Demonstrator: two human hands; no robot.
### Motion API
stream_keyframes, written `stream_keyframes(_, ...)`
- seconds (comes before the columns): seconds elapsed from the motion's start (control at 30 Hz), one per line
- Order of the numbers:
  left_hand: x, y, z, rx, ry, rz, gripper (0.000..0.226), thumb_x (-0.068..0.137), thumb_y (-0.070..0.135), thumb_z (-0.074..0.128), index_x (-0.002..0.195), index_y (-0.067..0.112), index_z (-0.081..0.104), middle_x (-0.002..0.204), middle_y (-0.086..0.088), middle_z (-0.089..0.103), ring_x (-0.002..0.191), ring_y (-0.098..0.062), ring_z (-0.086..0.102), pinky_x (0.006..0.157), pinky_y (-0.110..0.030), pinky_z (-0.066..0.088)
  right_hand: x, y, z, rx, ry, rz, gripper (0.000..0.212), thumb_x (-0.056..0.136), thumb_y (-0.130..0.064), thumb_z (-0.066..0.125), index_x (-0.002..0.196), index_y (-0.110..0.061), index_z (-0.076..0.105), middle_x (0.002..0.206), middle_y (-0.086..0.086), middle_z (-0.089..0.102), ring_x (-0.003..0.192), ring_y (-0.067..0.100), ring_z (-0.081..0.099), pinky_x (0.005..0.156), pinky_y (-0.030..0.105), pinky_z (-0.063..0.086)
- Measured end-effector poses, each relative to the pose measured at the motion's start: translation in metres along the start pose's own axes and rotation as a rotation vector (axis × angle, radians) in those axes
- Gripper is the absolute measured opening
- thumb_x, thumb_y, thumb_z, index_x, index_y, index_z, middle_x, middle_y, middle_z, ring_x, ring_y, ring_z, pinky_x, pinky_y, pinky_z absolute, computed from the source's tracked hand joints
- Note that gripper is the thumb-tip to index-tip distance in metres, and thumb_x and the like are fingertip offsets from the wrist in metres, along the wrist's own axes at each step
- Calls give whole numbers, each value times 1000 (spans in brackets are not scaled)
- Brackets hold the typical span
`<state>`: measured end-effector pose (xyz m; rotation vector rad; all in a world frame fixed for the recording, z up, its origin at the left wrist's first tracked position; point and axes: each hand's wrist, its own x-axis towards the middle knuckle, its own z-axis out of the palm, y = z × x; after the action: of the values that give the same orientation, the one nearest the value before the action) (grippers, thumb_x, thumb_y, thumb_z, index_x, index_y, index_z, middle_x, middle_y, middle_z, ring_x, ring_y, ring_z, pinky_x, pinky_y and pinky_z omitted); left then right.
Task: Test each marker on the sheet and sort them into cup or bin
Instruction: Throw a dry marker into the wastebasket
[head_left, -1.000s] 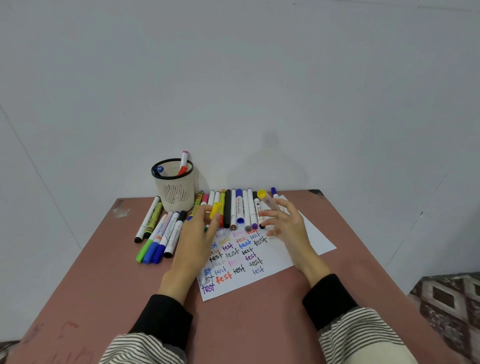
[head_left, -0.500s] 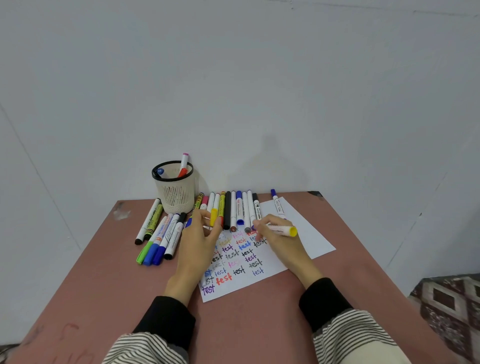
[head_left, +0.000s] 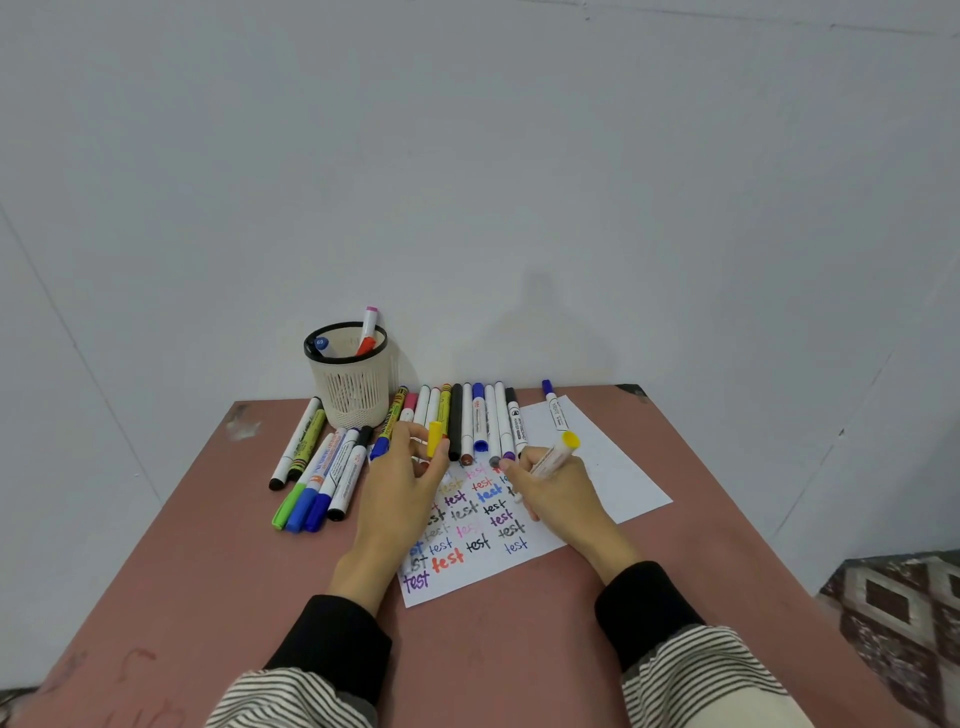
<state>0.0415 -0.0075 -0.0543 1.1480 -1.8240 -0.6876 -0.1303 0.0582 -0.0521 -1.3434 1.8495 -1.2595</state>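
Note:
My right hand (head_left: 558, 486) grips a white marker with a yellow end (head_left: 556, 454), its tip down on the white sheet (head_left: 613, 473), which is covered with coloured "test" words. My left hand (head_left: 402, 483) rests on the sheet's left part and pinches the yellow cap (head_left: 435, 439). A row of markers (head_left: 467, 421) lies along the sheet's far edge. A beige mesh cup (head_left: 350, 387) at the back left holds a few markers. No bin is in view.
A second group of markers (head_left: 317, 467) lies left of the sheet, near the cup. One blue-capped marker (head_left: 553, 405) lies on the sheet's far right corner. The brown table (head_left: 208, 571) stands against a white wall; patterned floor (head_left: 904, 613) shows at the right.
My right hand turned the yellow marker and brought its tip down onto the sheet. My left hand kept the yellow cap and barely moved.

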Motion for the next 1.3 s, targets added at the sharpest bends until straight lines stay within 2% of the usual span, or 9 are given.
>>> stream_keyframes(0.17,0,0,0,3,0,5,19,96,44,52,103,28,47,78,6,61,66,-13,61,62,-36,55,3,3,0,-118,-16,15,33,88,-23,57,60,-13,44,56,2,43,53,13,39,56,28,32)
stream_keyframes(0.27,0,0,0,13,-3,7,19,96,44,53,103,28,47,79,6,61,66,-13,61,62,-36,55,2,3,0,-57,-20,16,39,89,-29,60,58,-15,43,54,-1,46,49,11,43,55,26,35)
stream_keyframes(0.4,1,-1,1,15,-4,7,19,95,44,53,103,28,47,79,4,61,67,-13,62,62,-38,55,1,2,0,-99,-26,5,40,90,-30,58,61,-6,44,54,0,44,50,14,41,55,27,34)
stream_keyframes(0.53,0,-1,0,12,0,14,19,96,43,53,103,27,48,76,3,61,66,-16,62,61,-40,54,1,1,1,-172,23,-25,40,91,-24,55,57,-17,34,53,-3,38,50,11,34,54,27,29)
stream_keyframes(0.73,-1,0,0,6,-7,8,22,96,44,52,106,25,49,75,3,59,65,-14,59,61,-37,53,3,2,-2,-36,77,13,41,89,-24,60,55,-22,38,51,-5,42,50,16,43,54,28,37)
stream_keyframes(0.93,0,-1,0,3,-3,1,24,95,44,53,108,24,50,77,4,60,67,-11,59,62,-35,54,1,1,-2,-188,41,-8,33,90,-26,54,62,-14,42,55,0,45,53,16,43,56,29,35)
stream_keyframes(1.03,0,-1,0,8,-8,6,23,95,44,53,108,24,50,77,4,60,67,-12,60,62,-35,54,1,1,-2,-151,24,30,31,88,-25,55,60,-14,44,49,-3,46,52,16,46,57,28,39)
stream_keyframes(1.13,-1,0,0,7,-10,5,24,95,44,52,108,24,50,77,4,60,67,-12,60,63,-35,54,1,1,-1,-134,71,42,40,88,-21,57,55,-20,35,48,-7,39,49,14,40,54,26,36)
stream_keyframes(1.3,0,0,0,7,-13,7,24,95,44,52,108,25,49,78,5,60,68,-10,60,63,-34,54,1,-1,-4,-173,146,29,39,90,-21,56,56,-19,38,49,-6,42,48,12,41,50,23,33)
